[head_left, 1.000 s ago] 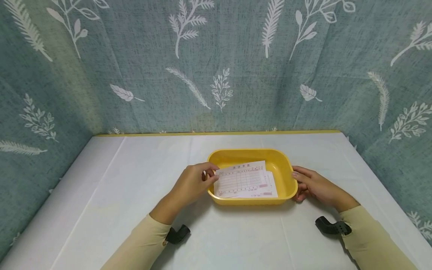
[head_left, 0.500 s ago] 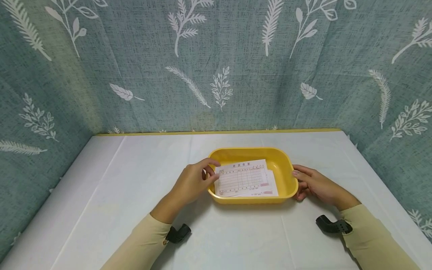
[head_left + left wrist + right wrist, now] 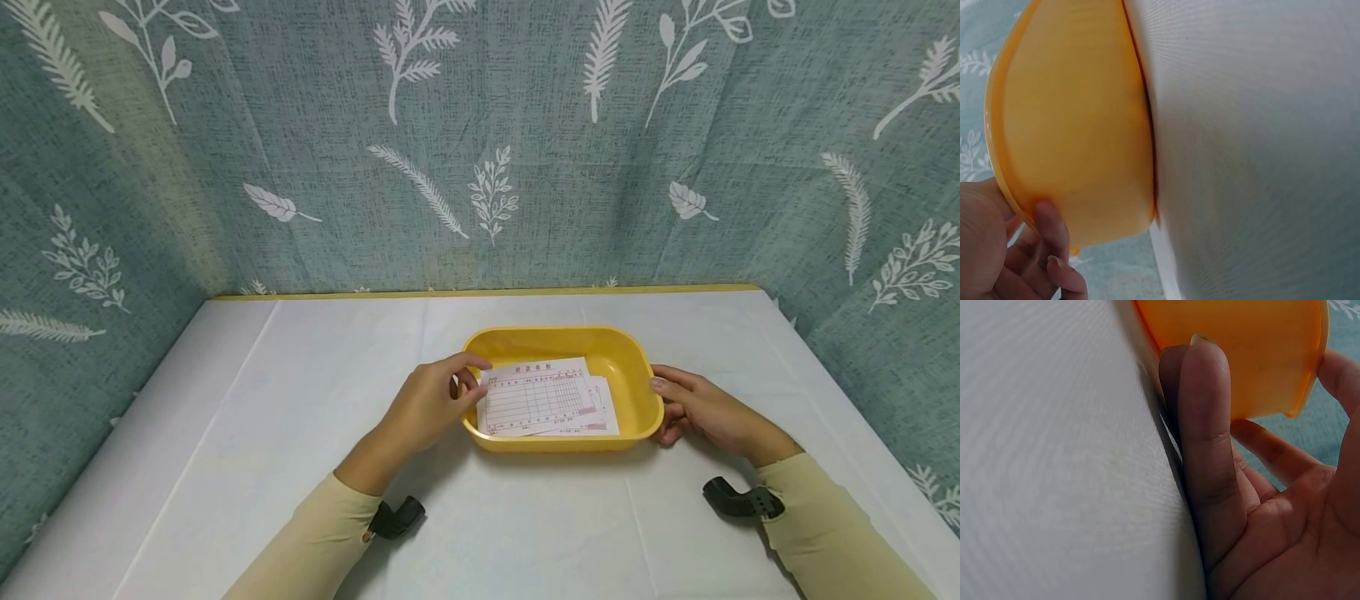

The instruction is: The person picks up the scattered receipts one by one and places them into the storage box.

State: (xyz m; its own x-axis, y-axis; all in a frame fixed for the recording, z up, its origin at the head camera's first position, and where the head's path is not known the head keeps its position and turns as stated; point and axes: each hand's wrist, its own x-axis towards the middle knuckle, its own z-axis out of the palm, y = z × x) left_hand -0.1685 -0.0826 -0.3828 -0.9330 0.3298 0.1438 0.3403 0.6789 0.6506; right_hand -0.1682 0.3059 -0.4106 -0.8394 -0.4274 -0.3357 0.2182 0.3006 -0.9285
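Observation:
A yellow oblong plastic basin (image 3: 630, 392) sits on the white table. Inside, several white slips printed with a red form grid (image 3: 536, 396) overlap, the top one slightly askew. My left hand (image 3: 431, 408) grips the basin's left rim, thumb and forefinger lapping over its edge close to the slips' left side. In the left wrist view, curled fingers (image 3: 1050, 228) of that hand touch the basin's outer wall (image 3: 1079, 112). At the other end my right hand (image 3: 701, 412) holds the basin, thumb on the rim. Its fingers (image 3: 1207, 425) lie along the outer wall, low by the tabletop.
White cloth covers the table (image 3: 262, 433). Behind it and at both sides hangs a green-blue curtain (image 3: 337, 183) with white leaf prints. A yellow strip (image 3: 375, 296) runs along the table's back edge. Black wrist mounts (image 3: 397, 518) sit on both forearms.
The top slip has shifted slightly to the left and toward me over the last half second. Both hands keep their places on the basin.

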